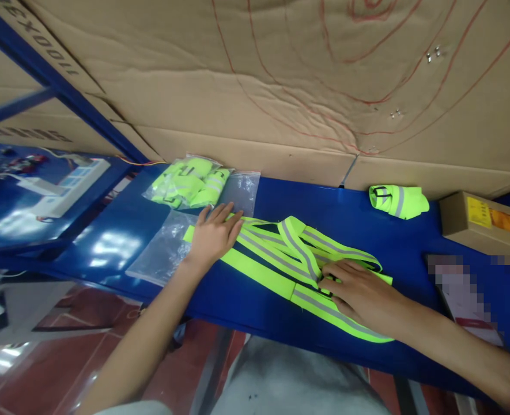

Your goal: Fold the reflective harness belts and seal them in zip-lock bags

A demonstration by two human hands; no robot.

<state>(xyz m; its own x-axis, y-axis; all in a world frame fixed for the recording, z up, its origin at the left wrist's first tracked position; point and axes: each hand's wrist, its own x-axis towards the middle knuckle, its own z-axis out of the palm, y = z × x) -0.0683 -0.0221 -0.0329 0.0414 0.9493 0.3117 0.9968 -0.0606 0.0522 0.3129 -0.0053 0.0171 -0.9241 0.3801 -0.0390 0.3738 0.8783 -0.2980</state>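
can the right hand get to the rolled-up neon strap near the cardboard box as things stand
Probably yes: between the right hand and the rolled-up strap seem to lie only low loops of spread-out strap and blue tabletop.

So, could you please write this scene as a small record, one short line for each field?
Left hand: open, over the left part of the reflective straps
Right hand: fingers curled at a black fitting; grip unclear
Straps: yellow-green with grey stripes, loosely spread
Left side: filled clear bag, two flat clear bags
Right side: rolled bundle, cardboard box
Surface: blue table
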